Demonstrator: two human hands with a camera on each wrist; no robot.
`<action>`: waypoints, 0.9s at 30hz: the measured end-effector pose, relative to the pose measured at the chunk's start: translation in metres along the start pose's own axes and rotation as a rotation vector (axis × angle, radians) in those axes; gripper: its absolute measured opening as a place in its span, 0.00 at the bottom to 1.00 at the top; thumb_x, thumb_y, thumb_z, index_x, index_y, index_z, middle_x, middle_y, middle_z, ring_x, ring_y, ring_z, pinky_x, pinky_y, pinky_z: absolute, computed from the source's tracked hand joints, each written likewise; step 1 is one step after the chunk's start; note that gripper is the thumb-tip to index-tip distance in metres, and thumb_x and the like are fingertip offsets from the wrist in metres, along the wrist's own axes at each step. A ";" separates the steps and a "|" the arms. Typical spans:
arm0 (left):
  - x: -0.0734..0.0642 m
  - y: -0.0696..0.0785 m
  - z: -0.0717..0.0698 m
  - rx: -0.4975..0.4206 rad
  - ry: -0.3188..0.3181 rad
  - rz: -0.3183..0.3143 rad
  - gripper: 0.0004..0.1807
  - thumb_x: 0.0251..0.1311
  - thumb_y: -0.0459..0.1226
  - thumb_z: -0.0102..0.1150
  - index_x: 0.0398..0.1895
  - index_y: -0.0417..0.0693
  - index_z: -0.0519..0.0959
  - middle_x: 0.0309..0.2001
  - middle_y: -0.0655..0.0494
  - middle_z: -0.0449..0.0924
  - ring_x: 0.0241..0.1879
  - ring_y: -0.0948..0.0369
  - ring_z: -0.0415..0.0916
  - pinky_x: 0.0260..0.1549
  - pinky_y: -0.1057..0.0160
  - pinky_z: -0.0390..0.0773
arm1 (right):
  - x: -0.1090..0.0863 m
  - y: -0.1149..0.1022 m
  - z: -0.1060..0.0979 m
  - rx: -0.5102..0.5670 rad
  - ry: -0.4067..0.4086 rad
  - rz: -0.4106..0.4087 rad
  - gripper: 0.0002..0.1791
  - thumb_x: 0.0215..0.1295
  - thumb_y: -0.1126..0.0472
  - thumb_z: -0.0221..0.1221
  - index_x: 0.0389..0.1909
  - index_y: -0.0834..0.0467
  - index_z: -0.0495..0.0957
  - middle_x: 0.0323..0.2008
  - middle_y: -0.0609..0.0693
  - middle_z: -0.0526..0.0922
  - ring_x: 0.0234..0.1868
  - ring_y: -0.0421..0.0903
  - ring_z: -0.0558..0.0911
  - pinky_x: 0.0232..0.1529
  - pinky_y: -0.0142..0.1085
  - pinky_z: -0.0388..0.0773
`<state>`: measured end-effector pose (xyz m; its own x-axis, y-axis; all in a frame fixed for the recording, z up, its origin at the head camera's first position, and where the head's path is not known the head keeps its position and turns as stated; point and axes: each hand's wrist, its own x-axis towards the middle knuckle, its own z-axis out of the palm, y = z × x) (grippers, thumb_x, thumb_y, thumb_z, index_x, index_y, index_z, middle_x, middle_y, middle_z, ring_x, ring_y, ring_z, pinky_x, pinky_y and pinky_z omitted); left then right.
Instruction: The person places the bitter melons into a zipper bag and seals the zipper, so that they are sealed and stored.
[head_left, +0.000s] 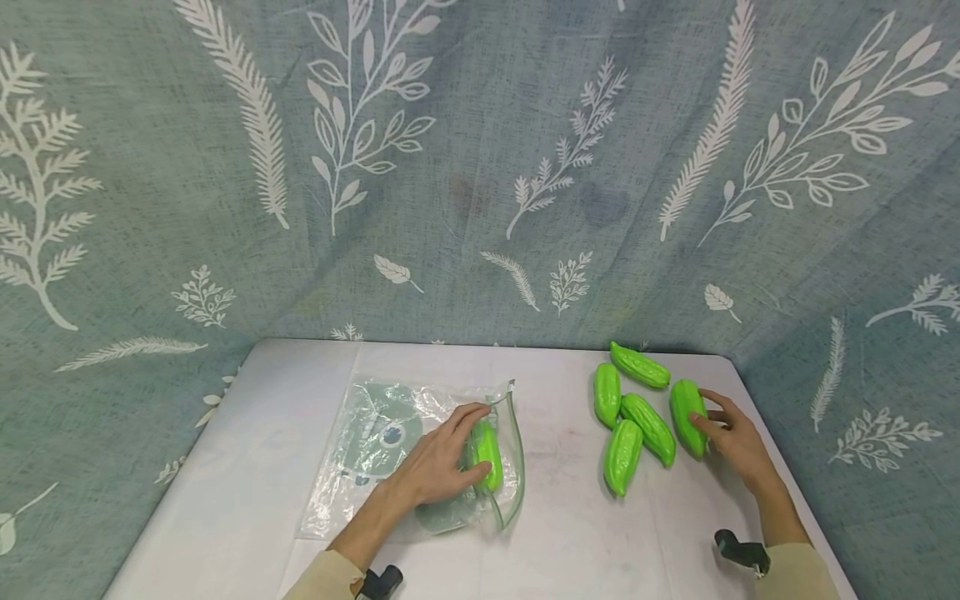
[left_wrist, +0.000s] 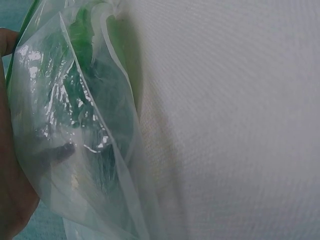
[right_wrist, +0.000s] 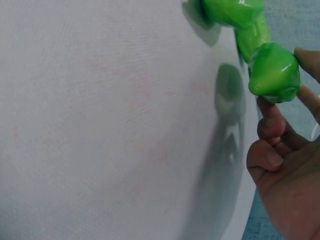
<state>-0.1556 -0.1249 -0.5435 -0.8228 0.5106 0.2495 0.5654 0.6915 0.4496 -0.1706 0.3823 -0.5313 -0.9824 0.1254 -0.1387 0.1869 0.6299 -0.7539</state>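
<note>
My left hand holds a clear zip bag near its open mouth, fingers at the far edge and thumb at the near side. Inside the mouth, between thumb and fingers, lies a bright green bitter melon; the left wrist view shows it blurred through the shiny film. On the right, my right hand grips another bitter melon from its right side. In the right wrist view this melon's pointed end faces the camera, with thumb and fingers about it.
Several more bitter melons lie in a loose cluster left of the right hand. The white table meets a leaf-patterned cloth along its back and right side. The bag carries a pale green printed figure.
</note>
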 end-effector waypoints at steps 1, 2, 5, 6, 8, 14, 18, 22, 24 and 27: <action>0.000 0.000 0.000 0.001 0.001 0.001 0.47 0.58 0.56 0.63 0.80 0.62 0.53 0.75 0.67 0.55 0.55 0.59 0.75 0.46 0.57 0.81 | 0.000 -0.001 -0.001 0.002 0.005 -0.006 0.44 0.68 0.35 0.57 0.79 0.49 0.55 0.66 0.69 0.68 0.58 0.65 0.74 0.43 0.45 0.78; 0.000 0.000 0.000 0.002 0.002 0.003 0.47 0.58 0.56 0.62 0.80 0.62 0.53 0.75 0.67 0.55 0.55 0.59 0.75 0.46 0.57 0.81 | 0.000 -0.002 -0.001 0.002 0.009 -0.013 0.44 0.68 0.36 0.57 0.79 0.49 0.56 0.65 0.69 0.68 0.58 0.64 0.75 0.43 0.44 0.78; 0.000 0.000 0.000 0.002 0.004 0.007 0.47 0.58 0.56 0.62 0.80 0.61 0.54 0.75 0.67 0.55 0.54 0.59 0.75 0.45 0.57 0.81 | -0.001 -0.006 -0.001 0.005 0.018 -0.029 0.43 0.68 0.36 0.57 0.79 0.48 0.56 0.65 0.69 0.69 0.57 0.63 0.75 0.42 0.44 0.77; 0.000 0.000 0.000 0.002 0.004 0.008 0.47 0.58 0.56 0.62 0.80 0.61 0.54 0.75 0.67 0.55 0.54 0.60 0.75 0.44 0.58 0.81 | 0.000 -0.008 -0.001 0.007 0.020 -0.033 0.43 0.68 0.36 0.57 0.79 0.48 0.56 0.65 0.69 0.69 0.57 0.63 0.75 0.42 0.45 0.77; 0.000 0.001 -0.001 0.002 0.003 0.009 0.47 0.58 0.56 0.62 0.80 0.61 0.54 0.75 0.68 0.54 0.54 0.61 0.75 0.44 0.59 0.81 | 0.000 -0.010 -0.001 0.001 0.026 -0.038 0.43 0.68 0.35 0.57 0.79 0.48 0.56 0.65 0.69 0.69 0.58 0.63 0.74 0.43 0.46 0.77; 0.000 0.002 -0.002 -0.007 0.012 0.023 0.47 0.59 0.56 0.63 0.79 0.60 0.54 0.75 0.66 0.55 0.54 0.59 0.75 0.45 0.57 0.81 | 0.001 -0.018 0.001 -0.003 0.033 -0.053 0.44 0.67 0.33 0.57 0.78 0.47 0.57 0.66 0.67 0.70 0.58 0.63 0.74 0.45 0.51 0.77; 0.000 0.002 -0.002 0.001 0.020 0.030 0.47 0.58 0.55 0.63 0.79 0.60 0.55 0.74 0.65 0.56 0.54 0.59 0.76 0.46 0.57 0.81 | 0.001 -0.024 0.003 -0.006 0.037 -0.062 0.43 0.66 0.33 0.57 0.78 0.45 0.58 0.66 0.66 0.71 0.57 0.61 0.74 0.46 0.52 0.76; 0.000 0.002 -0.002 0.006 0.016 0.023 0.47 0.58 0.56 0.63 0.79 0.60 0.55 0.74 0.66 0.56 0.53 0.60 0.75 0.45 0.58 0.81 | 0.000 -0.030 0.005 -0.010 0.039 -0.062 0.44 0.66 0.32 0.57 0.78 0.44 0.58 0.66 0.66 0.71 0.57 0.61 0.75 0.47 0.53 0.76; 0.000 0.001 -0.002 0.003 0.015 0.020 0.47 0.58 0.55 0.63 0.79 0.60 0.55 0.74 0.67 0.56 0.54 0.60 0.75 0.45 0.58 0.81 | 0.000 -0.033 0.006 -0.014 0.041 -0.060 0.44 0.65 0.32 0.57 0.78 0.44 0.58 0.65 0.66 0.71 0.56 0.61 0.75 0.46 0.52 0.75; -0.001 0.001 -0.002 0.000 0.011 0.014 0.47 0.58 0.55 0.63 0.79 0.60 0.55 0.75 0.67 0.55 0.54 0.60 0.75 0.46 0.57 0.81 | 0.000 -0.036 0.007 -0.022 0.041 -0.063 0.44 0.65 0.31 0.57 0.78 0.44 0.58 0.65 0.66 0.71 0.56 0.61 0.74 0.46 0.52 0.75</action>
<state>-0.1544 -0.1252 -0.5414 -0.8156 0.5146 0.2647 0.5766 0.6842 0.4465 -0.1779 0.3537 -0.5086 -0.9912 0.1156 -0.0648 0.1250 0.6540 -0.7461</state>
